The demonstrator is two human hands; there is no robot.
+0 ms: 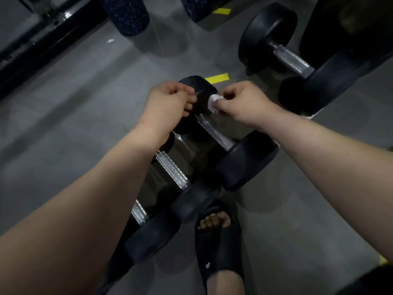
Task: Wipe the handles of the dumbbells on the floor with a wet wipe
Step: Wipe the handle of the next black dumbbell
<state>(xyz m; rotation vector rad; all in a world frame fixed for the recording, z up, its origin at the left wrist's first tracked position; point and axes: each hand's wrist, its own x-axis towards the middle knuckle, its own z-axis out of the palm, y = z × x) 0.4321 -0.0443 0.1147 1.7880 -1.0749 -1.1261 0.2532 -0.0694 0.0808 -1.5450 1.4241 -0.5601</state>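
Three black dumbbells with silver knurled handles lie side by side on the grey floor below me: a far one point(217, 135), a middle one point(173, 170) and a near one point(139, 211). A larger dumbbell point(291, 58) lies at the upper right. My right hand point(244, 103) pinches a small bunched white wet wipe point(213, 102) above the far dumbbell's upper head. My left hand point(168, 103) hovers just left of it with fingers curled, apart from the wipe, holding nothing that I can see. My left forearm hides part of the middle and near dumbbells.
My foot in a black slide sandal point(217, 237) stands right beside the dumbbell heads. Two dark speckled foam rollers point(127, 13) stand at the top. A black metal rack base point(42, 33) runs along the upper left. Yellow tape marks point(217, 78) are stuck to the floor.
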